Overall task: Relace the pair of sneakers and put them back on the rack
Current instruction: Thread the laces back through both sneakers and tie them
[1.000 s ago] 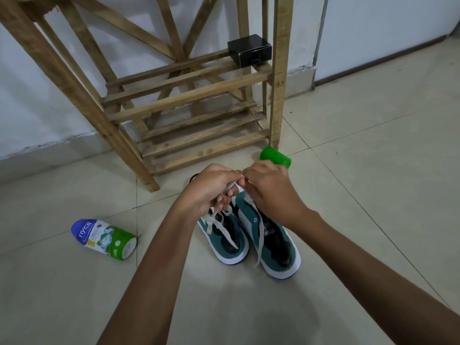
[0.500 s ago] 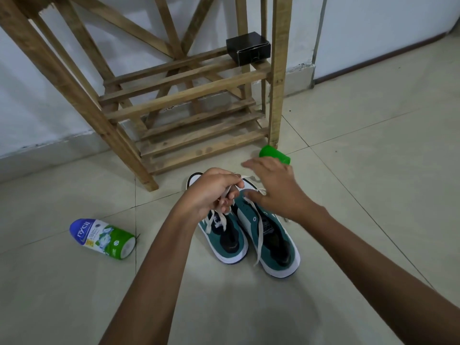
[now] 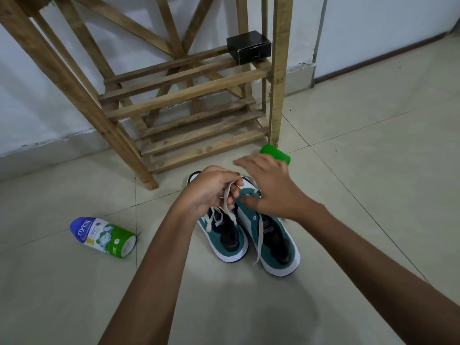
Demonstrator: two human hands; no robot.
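Observation:
Two green-and-white sneakers stand side by side on the tiled floor, toes toward the wooden rack (image 3: 189, 95). My left hand (image 3: 211, 192) hovers over the left sneaker (image 3: 227, 239) and grips a white lace (image 3: 227, 198) that runs down to that shoe. My right hand (image 3: 271, 188) hangs over the front of the right sneaker (image 3: 276, 241) with its fingers spread and holds nothing. A loose lace end trails down across the right sneaker to the floor.
A black box (image 3: 249, 47) sits on the rack's upper slats at the right. A green cap or container (image 3: 275, 153) lies by the rack's right post, just beyond my right hand. A blue-and-green bottle (image 3: 103, 237) lies on its side to the left.
My right hand has let go of the lace and opened, its fingers spreading and lifting over the right sneaker. My left hand keeps its hold on the lace.

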